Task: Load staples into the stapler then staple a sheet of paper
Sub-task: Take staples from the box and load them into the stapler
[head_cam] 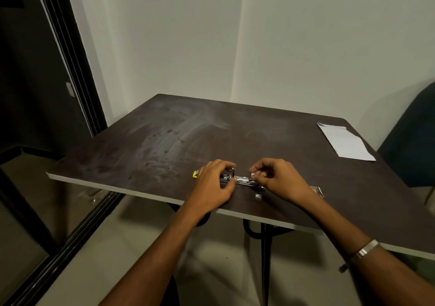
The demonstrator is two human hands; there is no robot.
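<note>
Plainly, the opened stapler is lain near the front edge of the table and is gripped at its rear by the curled fingers of the left hand, while what appears to be a strip of staples is pinched between thumb and fingertips of the right hand just above the channel. The strip could be snapped or dropped if it is tilted on entry, and a loose piece is already seen beside the stapler; the paper is left well apart at the far right corner. No brand, label or writing can be read anywhere.
</note>
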